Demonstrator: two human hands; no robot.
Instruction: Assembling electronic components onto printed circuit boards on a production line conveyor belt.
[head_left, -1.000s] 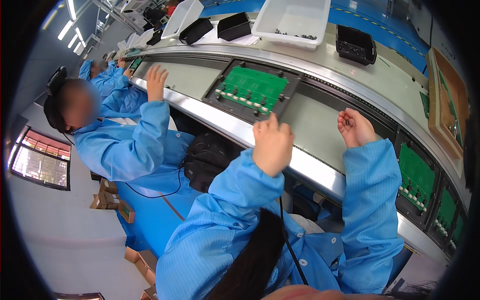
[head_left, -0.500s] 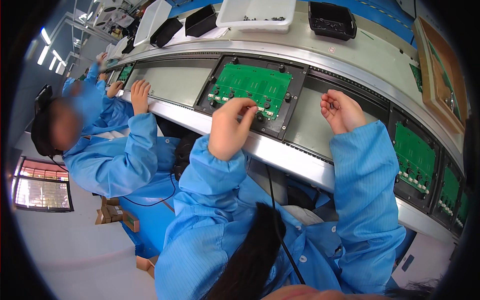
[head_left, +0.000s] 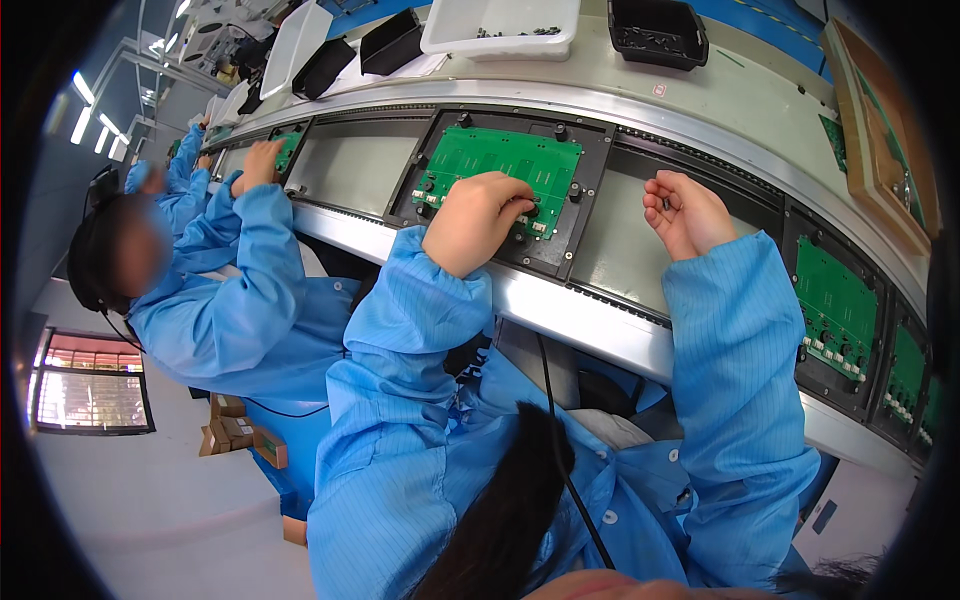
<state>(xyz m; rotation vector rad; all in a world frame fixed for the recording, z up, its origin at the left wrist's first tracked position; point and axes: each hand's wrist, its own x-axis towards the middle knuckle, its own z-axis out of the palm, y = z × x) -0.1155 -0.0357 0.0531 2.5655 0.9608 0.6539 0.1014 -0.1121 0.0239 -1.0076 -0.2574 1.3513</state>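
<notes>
A green circuit board (head_left: 500,155) lies in a black frame (head_left: 592,190) on the conveyor in front of me. White connectors and round black knobs line its near edge. Over the board's near right part, my left hand (head_left: 478,222) is closed in a pinch, its fingertips down at the board; whatever they hold is too small and covered to name. To the right, my right hand (head_left: 692,216) hovers palm up above the conveyor with curled fingers. A small dark part (head_left: 667,203) shows between them.
Beyond the conveyor stand a white bin (head_left: 500,40) and a black bin (head_left: 656,38), both with small dark parts. A wooden box (head_left: 870,140) is at far right. More boards (head_left: 838,300) sit rightward. On my left, a co-worker in blue (head_left: 230,300) reaches over the line.
My left hand's fingertips have moved slightly away from me and rightward over the board. My right hand stays almost in place. The co-worker's raised hand has moved over a board on the left.
</notes>
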